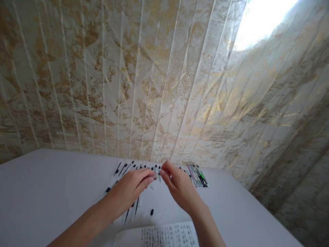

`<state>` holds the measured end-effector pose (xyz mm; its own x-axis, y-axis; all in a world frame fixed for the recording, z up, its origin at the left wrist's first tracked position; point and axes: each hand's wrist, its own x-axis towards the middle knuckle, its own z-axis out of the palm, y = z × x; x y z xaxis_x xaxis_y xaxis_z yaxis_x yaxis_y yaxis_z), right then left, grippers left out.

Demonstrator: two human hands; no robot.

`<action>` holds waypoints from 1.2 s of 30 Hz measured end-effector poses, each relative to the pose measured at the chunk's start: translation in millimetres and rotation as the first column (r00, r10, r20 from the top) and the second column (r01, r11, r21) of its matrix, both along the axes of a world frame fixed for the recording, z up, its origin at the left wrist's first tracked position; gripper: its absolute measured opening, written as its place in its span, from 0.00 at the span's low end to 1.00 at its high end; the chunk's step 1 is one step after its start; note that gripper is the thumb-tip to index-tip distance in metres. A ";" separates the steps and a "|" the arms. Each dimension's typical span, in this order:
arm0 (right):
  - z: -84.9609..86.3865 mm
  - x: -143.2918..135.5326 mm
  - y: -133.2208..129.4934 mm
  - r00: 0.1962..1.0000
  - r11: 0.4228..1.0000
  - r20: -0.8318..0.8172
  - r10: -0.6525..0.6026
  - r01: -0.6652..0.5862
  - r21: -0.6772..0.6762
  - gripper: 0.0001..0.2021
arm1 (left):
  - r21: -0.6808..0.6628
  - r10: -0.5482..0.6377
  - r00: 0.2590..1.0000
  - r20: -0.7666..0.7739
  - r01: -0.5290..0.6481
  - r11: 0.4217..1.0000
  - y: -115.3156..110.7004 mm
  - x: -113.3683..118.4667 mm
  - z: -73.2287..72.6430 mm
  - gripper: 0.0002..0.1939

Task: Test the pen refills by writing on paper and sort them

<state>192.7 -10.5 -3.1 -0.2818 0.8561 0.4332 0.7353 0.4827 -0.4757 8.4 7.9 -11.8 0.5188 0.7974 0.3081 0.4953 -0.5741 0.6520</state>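
My left hand (136, 180) is closed in a pinch on a pale translucent pen part (154, 175) above the table. Right beside it, my right hand (177, 181) is closed too, thumb and finger meeting at the same spot. What sits in its fingertips is too small and covered to name. Clear pens with black parts (128, 214) lie under and around my left hand. A loose black pen cap (151, 212) rests on the table below both hands.
Handwriting covers part of a white sheet (156, 236) at the near edge. Coloured and dark pens (197, 176) lie side by side at the right. The white table (64, 185) meets a gold-patterned curtain (144, 85) behind.
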 end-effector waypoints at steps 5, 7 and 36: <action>-6.8 -7.4 4.7 0.996 0.995 -0.020 -0.090 0.090 -0.035 0.19 | 0.031 -0.009 1.000 0.012 0.008 0.999 1.9 1.2 -4.3 0.12; -7.8 -7.6 5.9 0.993 0.991 -0.050 -0.106 0.102 -0.083 0.22 | 0.032 -0.013 1.000 0.012 0.012 0.999 2.3 1.5 -5.3 0.12; -6.9 -23.3 18.5 0.871 0.903 -0.473 0.131 -0.302 -0.305 0.10 | -0.100 -0.012 0.899 0.438 0.062 0.993 23.0 16.5 9.9 0.20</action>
